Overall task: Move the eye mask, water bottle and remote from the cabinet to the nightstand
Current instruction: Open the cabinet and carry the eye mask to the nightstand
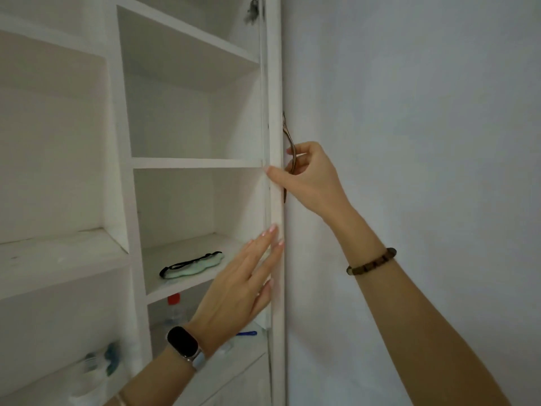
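The white cabinet (pixel 123 159) stands open. On a middle shelf the eye mask (pixel 191 265) lies flat, black strap up. Below it stands the water bottle (pixel 174 310), red-capped and partly hidden by the left hand (pixel 243 276), whose straight fingers lie together against the edge of the door (pixel 276 183). A blue item (pixel 246 333) lies near. The right hand (pixel 310 177) curls around the door handle (pixel 288 148). No remote shows.

Metal door handle (pixel 288 148), perhaps blue pen (pixel 247 333).
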Demonstrator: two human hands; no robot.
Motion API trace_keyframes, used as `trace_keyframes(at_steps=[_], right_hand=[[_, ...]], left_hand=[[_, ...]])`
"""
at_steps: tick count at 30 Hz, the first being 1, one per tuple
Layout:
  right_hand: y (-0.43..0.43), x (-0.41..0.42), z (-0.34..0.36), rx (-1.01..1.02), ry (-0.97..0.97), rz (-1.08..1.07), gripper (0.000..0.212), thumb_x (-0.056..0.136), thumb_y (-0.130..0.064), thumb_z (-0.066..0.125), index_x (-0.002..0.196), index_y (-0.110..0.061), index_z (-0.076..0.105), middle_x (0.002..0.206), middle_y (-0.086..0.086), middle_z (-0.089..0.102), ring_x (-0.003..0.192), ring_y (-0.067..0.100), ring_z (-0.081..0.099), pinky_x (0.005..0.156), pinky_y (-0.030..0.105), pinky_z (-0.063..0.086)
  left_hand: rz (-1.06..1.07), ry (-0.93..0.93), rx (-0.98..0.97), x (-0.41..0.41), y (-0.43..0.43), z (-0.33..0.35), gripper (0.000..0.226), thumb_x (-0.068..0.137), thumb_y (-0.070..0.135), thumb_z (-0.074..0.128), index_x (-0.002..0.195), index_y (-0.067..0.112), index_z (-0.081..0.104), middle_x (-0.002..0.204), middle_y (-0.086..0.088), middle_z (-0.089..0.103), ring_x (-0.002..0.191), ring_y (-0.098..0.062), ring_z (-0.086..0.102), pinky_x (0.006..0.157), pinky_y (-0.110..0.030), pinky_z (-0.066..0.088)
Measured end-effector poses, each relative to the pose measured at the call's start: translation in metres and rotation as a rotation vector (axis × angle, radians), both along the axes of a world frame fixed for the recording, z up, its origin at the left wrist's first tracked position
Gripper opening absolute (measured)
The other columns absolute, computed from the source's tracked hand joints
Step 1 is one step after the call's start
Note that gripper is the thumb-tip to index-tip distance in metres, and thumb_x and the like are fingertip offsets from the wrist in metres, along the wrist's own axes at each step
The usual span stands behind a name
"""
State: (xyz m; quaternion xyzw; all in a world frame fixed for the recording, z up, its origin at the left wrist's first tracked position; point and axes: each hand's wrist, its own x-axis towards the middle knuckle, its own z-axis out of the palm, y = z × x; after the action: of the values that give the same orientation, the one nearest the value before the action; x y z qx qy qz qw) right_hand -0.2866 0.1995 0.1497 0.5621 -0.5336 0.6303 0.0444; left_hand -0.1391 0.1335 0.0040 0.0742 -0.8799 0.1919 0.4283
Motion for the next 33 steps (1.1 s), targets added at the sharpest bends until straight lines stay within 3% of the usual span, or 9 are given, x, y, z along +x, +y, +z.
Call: trace_keyframes(at_steps=[3, 8, 11, 14, 21, 27, 33], right_hand=[[0.016, -0.018, 0.001, -0.004, 0.008, -0.063, 0.057, 0.069, -0.043, 0.080, 0.114, -0.024, 0.051, 0.088, -0.008, 0.068, 0.079, 0.003, 0.066, 0.073, 0.016, 0.051], [0.039, -0.053, 0.001, -0.050, 0.033, -0.131, 0.057, 0.073, -0.037, 0.080, 0.120, -0.027, 0.050, 0.102, -0.010, 0.064, 0.083, 0.001, 0.066, 0.068, 0.011, 0.053], [0.047, -0.079, -0.002, -0.105, 0.153, -0.234, 0.050, 0.078, -0.032, 0.076, 0.122, -0.028, 0.054, 0.117, -0.006, 0.058, 0.099, 0.004, 0.061, 0.083, 0.017, 0.052], [0.050, -0.107, -0.004, -0.128, 0.214, -0.322, 0.044, 0.082, -0.023, 0.072, 0.123, -0.023, 0.057, 0.117, 0.002, 0.052, 0.100, 0.009, 0.059, 0.088, 0.017, 0.051], [0.050, -0.163, 0.002, -0.029, 0.263, -0.411, 0.040, 0.088, -0.011, 0.065, 0.127, -0.013, 0.055, 0.114, 0.010, 0.052, 0.092, 0.008, 0.057, 0.080, 0.003, 0.045], [0.043, -0.192, 0.004, 0.023, 0.220, -0.468, 0.044, 0.089, -0.010, 0.062, 0.132, -0.011, 0.052, 0.113, 0.007, 0.051, 0.093, 0.012, 0.057, 0.079, 0.006, 0.045], [0.039, -0.200, 0.002, -0.003, 0.218, -0.446, 0.042, 0.089, -0.007, 0.062, 0.130, -0.012, 0.052, 0.110, 0.005, 0.050, 0.091, 0.010, 0.056, 0.080, 0.003, 0.045]], left_hand=[[-0.096, 0.006, 0.031, -0.023, 0.006, -0.001, 0.060, 0.090, 0.004, 0.050, 0.144, 0.000, 0.026, 0.155, -0.017, 0.018, 0.143, -0.023, 0.021, 0.115, -0.039, 0.026], [-0.178, -0.004, 0.065, -0.065, 0.015, -0.003, 0.068, 0.091, 0.009, 0.054, 0.147, 0.000, 0.017, 0.157, -0.013, 0.013, 0.144, -0.016, 0.018, 0.118, -0.032, 0.017], [-0.223, -0.017, 0.058, -0.095, 0.019, -0.003, 0.066, 0.092, 0.012, 0.052, 0.147, 0.000, 0.018, 0.157, -0.013, 0.013, 0.144, -0.015, 0.017, 0.117, -0.031, 0.019], [-0.236, -0.030, 0.011, -0.128, 0.023, -0.003, 0.060, 0.093, 0.013, 0.048, 0.145, -0.003, 0.022, 0.156, -0.014, 0.015, 0.144, -0.017, 0.016, 0.117, -0.032, 0.020], [-0.182, -0.037, 0.023, -0.199, 0.022, -0.006, 0.060, 0.095, 0.022, 0.034, 0.148, 0.003, 0.014, 0.158, -0.009, 0.006, 0.145, -0.014, 0.009, 0.117, -0.035, 0.021], [-0.096, -0.063, 0.024, -0.231, 0.018, -0.001, 0.058, 0.096, 0.026, 0.029, 0.149, 0.007, 0.014, 0.159, -0.006, 0.006, 0.146, -0.016, 0.001, 0.117, -0.044, 0.018], [-0.077, -0.089, 0.015, -0.238, 0.011, -0.003, 0.063, 0.096, 0.027, 0.034, 0.150, 0.009, 0.007, 0.159, -0.005, 0.002, 0.146, -0.015, -0.001, 0.118, -0.043, 0.015]])
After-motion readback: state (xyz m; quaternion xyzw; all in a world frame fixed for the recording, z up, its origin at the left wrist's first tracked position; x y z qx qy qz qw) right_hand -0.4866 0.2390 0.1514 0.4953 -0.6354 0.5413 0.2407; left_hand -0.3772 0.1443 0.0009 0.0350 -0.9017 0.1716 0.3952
